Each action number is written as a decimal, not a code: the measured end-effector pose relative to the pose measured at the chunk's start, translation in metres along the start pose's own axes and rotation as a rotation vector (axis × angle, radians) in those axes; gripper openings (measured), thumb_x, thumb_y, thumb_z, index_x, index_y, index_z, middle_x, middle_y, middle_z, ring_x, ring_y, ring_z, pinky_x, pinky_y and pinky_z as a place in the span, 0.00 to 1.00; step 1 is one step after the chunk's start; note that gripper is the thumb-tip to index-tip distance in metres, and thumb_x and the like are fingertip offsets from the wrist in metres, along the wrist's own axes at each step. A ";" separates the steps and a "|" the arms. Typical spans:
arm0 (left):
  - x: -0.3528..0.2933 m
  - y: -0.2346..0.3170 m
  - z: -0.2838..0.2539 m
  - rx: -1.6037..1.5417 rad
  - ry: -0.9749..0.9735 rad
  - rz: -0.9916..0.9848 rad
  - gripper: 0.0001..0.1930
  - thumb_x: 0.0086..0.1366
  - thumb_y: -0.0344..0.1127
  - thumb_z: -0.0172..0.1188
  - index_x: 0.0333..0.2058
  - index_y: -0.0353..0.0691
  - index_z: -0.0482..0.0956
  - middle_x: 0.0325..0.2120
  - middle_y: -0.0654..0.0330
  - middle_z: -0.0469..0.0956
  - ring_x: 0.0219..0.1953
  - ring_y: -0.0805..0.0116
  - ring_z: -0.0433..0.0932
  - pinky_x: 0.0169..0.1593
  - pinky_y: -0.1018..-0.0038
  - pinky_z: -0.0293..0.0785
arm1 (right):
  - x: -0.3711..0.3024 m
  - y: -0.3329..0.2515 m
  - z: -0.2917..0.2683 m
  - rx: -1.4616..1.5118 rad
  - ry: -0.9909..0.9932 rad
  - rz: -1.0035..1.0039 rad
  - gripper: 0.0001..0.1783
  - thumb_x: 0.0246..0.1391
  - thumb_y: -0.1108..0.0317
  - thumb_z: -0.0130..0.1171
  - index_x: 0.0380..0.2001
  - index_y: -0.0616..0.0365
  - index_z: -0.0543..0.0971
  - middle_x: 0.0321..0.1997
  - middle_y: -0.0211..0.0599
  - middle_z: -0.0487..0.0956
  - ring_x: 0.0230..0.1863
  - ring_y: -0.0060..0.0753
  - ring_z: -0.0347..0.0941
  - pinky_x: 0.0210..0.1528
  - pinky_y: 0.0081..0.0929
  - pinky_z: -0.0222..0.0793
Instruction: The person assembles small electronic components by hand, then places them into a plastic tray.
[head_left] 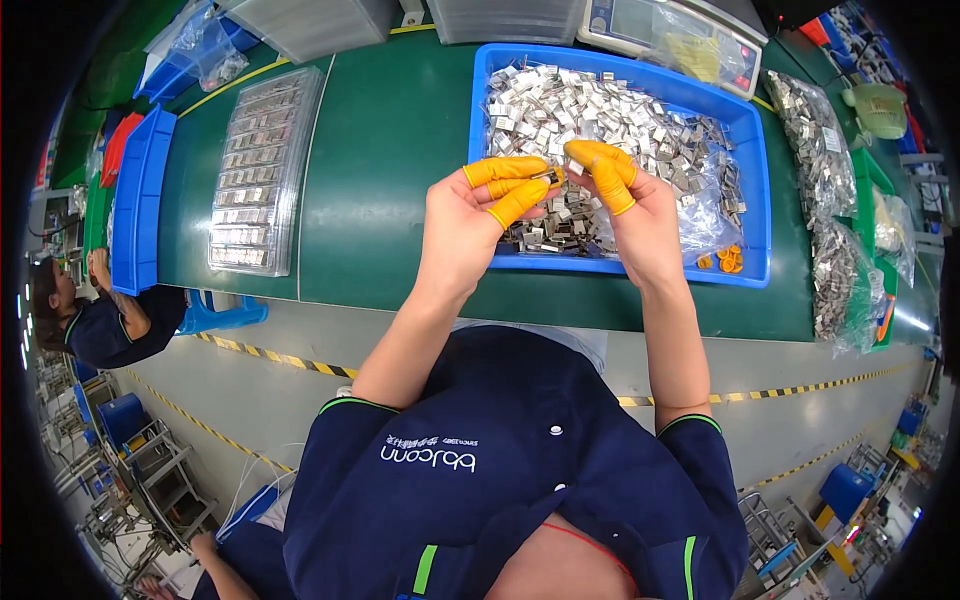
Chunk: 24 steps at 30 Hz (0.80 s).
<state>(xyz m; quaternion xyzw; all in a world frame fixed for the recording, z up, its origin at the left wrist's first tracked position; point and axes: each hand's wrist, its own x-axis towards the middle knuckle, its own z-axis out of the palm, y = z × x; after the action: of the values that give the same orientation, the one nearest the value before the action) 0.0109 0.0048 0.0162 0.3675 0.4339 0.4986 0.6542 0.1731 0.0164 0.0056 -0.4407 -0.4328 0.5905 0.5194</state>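
Left hand [468, 212], pinching one small part [549, 177]; right hand [641, 208] beside, grasp indiscernible from here; one heaped blue bin [570, 264]; one white-lettered navy shirt [480, 400].

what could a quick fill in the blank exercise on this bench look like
The left hand and right hand meet near a bin of small metal parts; the bin's colour is ____.
The clear tray lies to the ____ of that bin.
The tabletop's colour is ____.
Missing words: blue; left; green.
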 end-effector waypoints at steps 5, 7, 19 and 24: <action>-0.006 -0.008 0.005 0.014 0.075 0.146 0.12 0.51 0.21 0.59 0.36 0.28 0.75 0.34 0.54 0.77 0.37 0.70 0.76 0.43 0.78 0.72 | -0.008 0.000 0.007 0.061 0.089 -0.039 0.15 0.46 0.79 0.56 0.40 0.69 0.73 0.42 0.41 0.75 0.44 0.30 0.71 0.52 0.28 0.65; -0.005 -0.008 0.005 -0.024 0.085 0.156 0.11 0.50 0.20 0.60 0.35 0.28 0.76 0.33 0.54 0.77 0.36 0.71 0.76 0.43 0.78 0.72 | -0.008 0.004 0.007 0.284 0.106 0.002 0.13 0.43 0.82 0.58 0.37 0.67 0.76 0.39 0.39 0.76 0.41 0.27 0.72 0.47 0.21 0.67; -0.005 -0.009 0.002 0.060 0.097 0.154 0.11 0.50 0.20 0.60 0.35 0.28 0.76 0.33 0.54 0.77 0.36 0.70 0.76 0.44 0.78 0.72 | -0.017 -0.003 0.008 -0.075 0.102 -0.286 0.10 0.39 0.85 0.59 0.30 0.68 0.77 0.35 0.40 0.77 0.38 0.27 0.73 0.44 0.24 0.70; -0.006 -0.009 0.000 0.114 0.002 0.169 0.09 0.50 0.20 0.59 0.33 0.29 0.78 0.33 0.56 0.78 0.35 0.72 0.76 0.42 0.78 0.72 | -0.019 -0.016 -0.005 -0.081 0.044 -0.087 0.10 0.38 0.85 0.60 0.30 0.68 0.77 0.33 0.39 0.77 0.36 0.27 0.74 0.42 0.23 0.71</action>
<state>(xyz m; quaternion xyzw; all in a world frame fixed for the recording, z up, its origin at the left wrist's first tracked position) 0.0133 -0.0028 0.0087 0.4391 0.4297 0.5269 0.5873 0.1827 -0.0013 0.0214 -0.4550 -0.4634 0.5395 0.5359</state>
